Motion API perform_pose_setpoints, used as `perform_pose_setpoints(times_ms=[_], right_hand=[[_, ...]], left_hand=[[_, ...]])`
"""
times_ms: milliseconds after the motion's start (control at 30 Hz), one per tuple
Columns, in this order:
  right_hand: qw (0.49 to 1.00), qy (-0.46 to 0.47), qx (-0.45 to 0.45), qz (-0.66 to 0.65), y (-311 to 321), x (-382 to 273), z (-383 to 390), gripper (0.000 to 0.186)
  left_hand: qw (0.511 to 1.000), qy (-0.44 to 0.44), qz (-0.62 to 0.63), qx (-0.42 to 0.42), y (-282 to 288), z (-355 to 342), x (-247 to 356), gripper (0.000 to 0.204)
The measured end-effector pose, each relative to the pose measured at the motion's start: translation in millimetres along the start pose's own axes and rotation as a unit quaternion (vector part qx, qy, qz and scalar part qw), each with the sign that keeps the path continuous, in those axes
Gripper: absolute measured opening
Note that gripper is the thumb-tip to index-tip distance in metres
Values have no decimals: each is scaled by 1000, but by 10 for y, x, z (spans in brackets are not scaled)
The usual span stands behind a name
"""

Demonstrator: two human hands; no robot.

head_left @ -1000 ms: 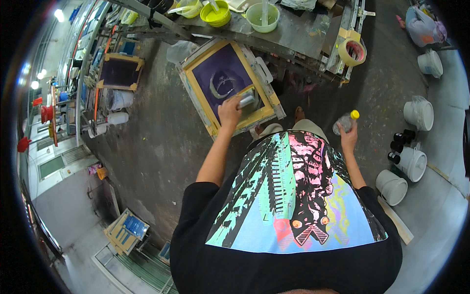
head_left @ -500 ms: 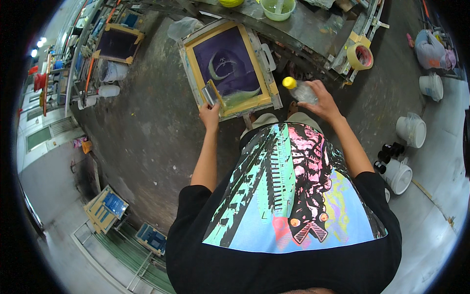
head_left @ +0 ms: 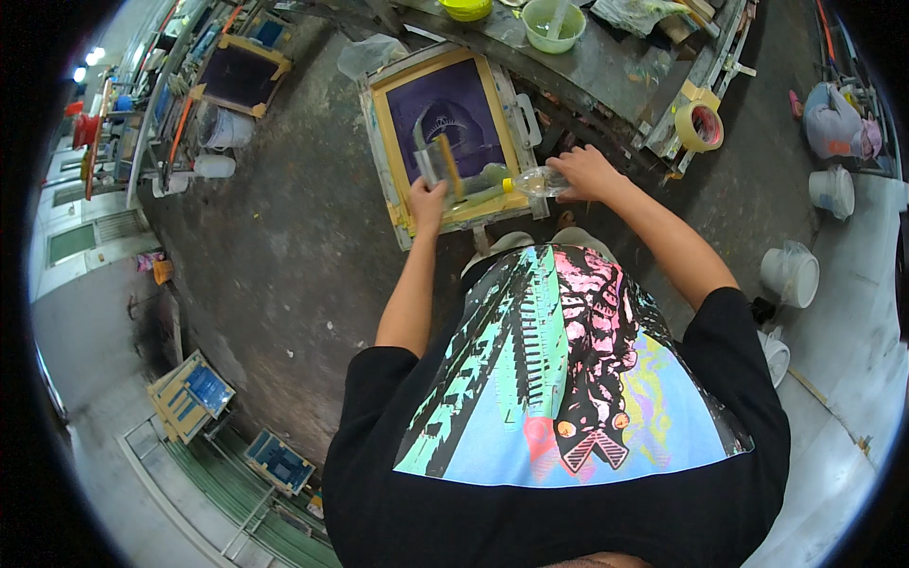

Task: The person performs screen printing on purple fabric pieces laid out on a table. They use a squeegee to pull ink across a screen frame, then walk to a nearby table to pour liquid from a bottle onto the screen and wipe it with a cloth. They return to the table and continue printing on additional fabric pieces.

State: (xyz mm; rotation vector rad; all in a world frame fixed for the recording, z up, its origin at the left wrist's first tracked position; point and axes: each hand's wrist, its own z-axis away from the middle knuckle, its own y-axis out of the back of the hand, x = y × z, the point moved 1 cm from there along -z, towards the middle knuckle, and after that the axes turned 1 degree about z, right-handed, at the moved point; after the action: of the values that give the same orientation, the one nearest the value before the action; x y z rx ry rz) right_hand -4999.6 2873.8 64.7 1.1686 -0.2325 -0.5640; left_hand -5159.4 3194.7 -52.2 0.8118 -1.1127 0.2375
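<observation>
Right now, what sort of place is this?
Probably a screen-printing workshop: a tape-edged purple screen lies ahead, the left hand holds a squeegee-like tool, and a second tape-edged screen shows at upper left.

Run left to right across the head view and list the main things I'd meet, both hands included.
Dark taped frame at upper left, clear plastic bag, left hand, clear bottle with a yellow cap, right hand, roll of tape, greyish bundle at far right.
</observation>
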Motion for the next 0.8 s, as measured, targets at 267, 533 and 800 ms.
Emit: perform_pose_setpoints(times_ms=[267,533,800], right_hand=[[989,11,-63,134,-16,-371,-489,55],[991,22,-49,119,-89,-385,-509,47],[996,16,38,82,-351,-213,-200,41]], left_hand=[[999,4,-7,47,669,129,-6,31],[997,8,-29,64,709,243,-40,32],[977,-15,-178,115,495,231,-122,33]])
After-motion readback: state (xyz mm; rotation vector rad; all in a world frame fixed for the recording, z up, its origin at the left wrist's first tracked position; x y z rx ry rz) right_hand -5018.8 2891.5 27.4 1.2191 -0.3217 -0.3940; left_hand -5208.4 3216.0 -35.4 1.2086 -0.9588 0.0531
